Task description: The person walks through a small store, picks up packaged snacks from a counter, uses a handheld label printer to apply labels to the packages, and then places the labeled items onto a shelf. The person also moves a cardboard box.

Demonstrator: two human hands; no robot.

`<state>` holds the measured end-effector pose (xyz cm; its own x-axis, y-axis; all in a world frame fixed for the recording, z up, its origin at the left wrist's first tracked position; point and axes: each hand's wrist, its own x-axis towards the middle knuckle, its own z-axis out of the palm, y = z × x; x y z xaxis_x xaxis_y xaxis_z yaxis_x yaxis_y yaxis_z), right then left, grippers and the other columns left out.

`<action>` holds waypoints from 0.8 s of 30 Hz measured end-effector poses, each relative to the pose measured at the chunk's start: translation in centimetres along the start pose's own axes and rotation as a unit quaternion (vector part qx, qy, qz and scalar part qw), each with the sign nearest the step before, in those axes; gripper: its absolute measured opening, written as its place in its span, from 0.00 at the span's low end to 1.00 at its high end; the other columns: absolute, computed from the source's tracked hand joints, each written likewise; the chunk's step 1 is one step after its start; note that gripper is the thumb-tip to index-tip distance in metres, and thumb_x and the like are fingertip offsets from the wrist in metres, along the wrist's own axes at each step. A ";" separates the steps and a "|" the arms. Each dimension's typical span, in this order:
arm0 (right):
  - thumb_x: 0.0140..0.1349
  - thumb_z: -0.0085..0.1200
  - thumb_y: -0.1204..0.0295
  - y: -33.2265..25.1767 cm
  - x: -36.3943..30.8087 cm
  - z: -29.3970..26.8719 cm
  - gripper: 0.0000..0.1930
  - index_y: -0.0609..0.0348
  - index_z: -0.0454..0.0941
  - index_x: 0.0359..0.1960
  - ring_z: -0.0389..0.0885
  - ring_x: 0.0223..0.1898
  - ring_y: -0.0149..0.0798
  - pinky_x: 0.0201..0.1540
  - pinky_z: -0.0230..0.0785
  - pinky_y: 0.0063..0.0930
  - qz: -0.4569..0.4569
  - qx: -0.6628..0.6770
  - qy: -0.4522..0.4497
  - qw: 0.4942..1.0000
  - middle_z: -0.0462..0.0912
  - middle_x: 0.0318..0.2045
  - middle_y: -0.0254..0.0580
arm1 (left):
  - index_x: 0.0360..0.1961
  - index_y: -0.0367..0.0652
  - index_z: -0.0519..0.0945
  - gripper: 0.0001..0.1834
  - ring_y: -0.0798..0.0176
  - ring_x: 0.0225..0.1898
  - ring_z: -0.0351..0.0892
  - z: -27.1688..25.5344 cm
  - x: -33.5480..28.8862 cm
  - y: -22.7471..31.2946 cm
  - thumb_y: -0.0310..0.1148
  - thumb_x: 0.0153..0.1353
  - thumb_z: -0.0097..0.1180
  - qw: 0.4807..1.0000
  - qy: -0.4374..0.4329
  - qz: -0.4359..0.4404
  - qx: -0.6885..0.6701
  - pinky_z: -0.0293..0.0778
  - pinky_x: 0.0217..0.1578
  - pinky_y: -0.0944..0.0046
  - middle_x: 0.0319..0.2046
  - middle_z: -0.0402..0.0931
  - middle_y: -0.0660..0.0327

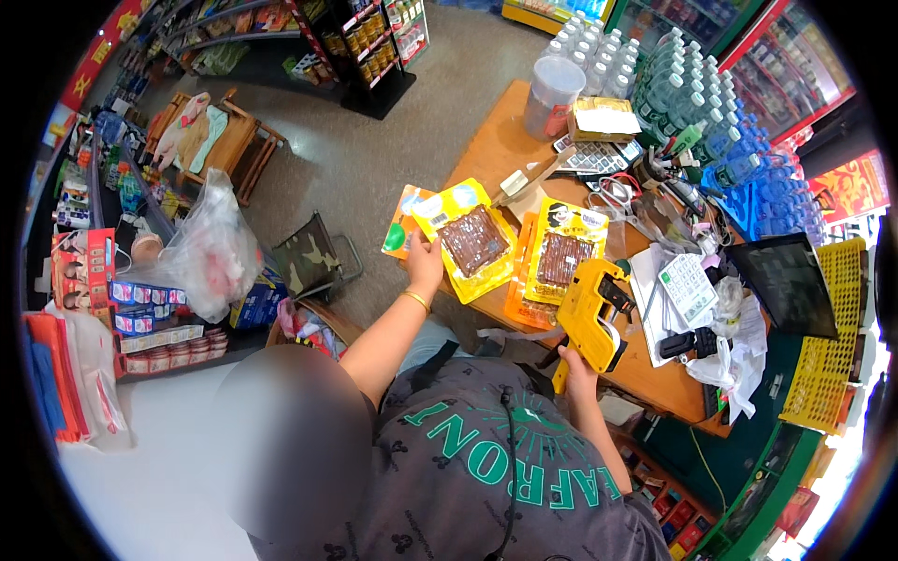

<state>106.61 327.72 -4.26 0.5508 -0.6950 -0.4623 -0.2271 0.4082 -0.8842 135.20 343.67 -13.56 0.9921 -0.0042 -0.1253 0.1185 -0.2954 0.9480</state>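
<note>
My left hand [424,266] pinches the edge of a yellow snack packet [447,206], whose clear window shows brown strips. An orange packet with a green spot [397,227] pokes out behind it, by my fingers. In my right hand [578,370] is a yellow price label gun [577,307], gripped by its handle, with a white label roll in its body. The gun's head is close to a second yellow packet [589,221], which lies on orange packets [524,301] on the wooden table [488,140].
Beyond the packets are a clear plastic tub [555,93], a calculator [599,156], scissors [613,198] and many water bottles [669,93]. A white keypad device [689,285] and a dark screen [784,285] stand at right. A camouflage folding stool [313,257] is at left.
</note>
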 end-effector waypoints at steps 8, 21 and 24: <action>0.49 0.56 0.78 -1.2 -2.4 4.9 0.17 0.61 0.73 0.43 0.74 0.42 0.34 0.48 0.63 0.26 -0.060 -0.001 0.004 0.998 0.77 0.38 0.35 | 0.45 0.32 0.72 0.15 0.64 0.36 0.75 -1.9 5.6 0.2 0.21 0.56 0.43 0.963 -0.076 -0.223 -0.135 0.70 0.34 0.68 0.39 0.76 0.55; 0.49 0.53 0.80 1.5 -9.4 16.0 0.17 0.61 0.71 0.43 0.73 0.41 0.34 0.47 0.63 0.25 -0.068 0.070 0.092 0.991 0.76 0.36 0.36 | 0.32 0.40 0.71 0.03 0.71 0.20 0.68 -4.3 6.7 0.9 0.26 0.57 0.45 0.883 -0.215 -0.345 -0.235 0.65 0.18 0.73 0.23 0.70 0.64; 0.49 0.55 0.79 3.4 -10.9 16.7 0.19 0.60 0.71 0.46 0.73 0.43 0.34 0.47 0.65 0.26 -0.051 0.086 0.109 0.989 0.76 0.39 0.35 | 0.35 0.39 0.72 0.05 0.71 0.23 0.70 -4.4 6.5 0.6 0.28 0.59 0.47 0.877 -0.228 -0.323 -0.272 0.69 0.21 0.74 0.25 0.71 0.63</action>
<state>113.28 346.59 -1.11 0.3734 -0.8411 -0.3914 -0.0297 0.4108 -0.9112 141.93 347.63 -12.51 0.6055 -0.4229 -0.6742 0.7754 0.1229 0.6194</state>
